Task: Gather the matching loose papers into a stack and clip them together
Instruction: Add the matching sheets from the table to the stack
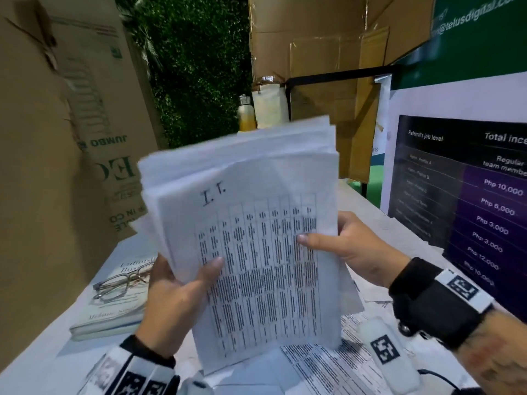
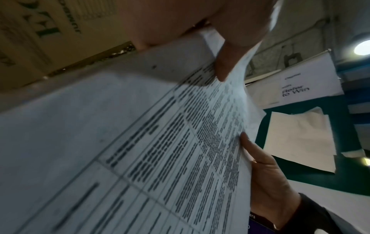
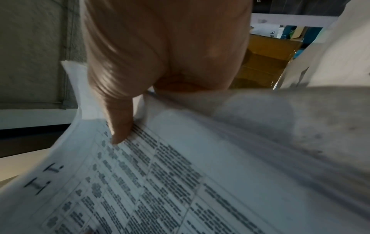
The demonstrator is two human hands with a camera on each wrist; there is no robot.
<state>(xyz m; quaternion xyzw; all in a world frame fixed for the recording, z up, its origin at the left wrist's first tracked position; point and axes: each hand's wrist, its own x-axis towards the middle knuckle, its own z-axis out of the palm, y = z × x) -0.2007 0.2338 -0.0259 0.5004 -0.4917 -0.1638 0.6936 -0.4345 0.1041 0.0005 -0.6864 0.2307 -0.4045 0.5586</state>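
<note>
So, big cardboard boxes [image 1: 57, 138] wall off the left side and a poster [image 1: 462, 195] stands at right, w/ the white worktop [image 1: 51, 363] between them. Paper stack [image 1: 251, 223] is held upright above the worktop, top sheet marked "I.I." over a printed table, upper edges fanned & uneven. Left hand [image 1: 176, 295] has its grip clamped on the lower left edge, thumb across the front. Right hand [image 1: 350, 246] pinches the right edge, thumb on the table print. Loose sheets [image 1: 328, 366] lie flat below. Book [image 1: 114, 303] w/ glasses [image 1: 119, 283] sits at left.
</note>
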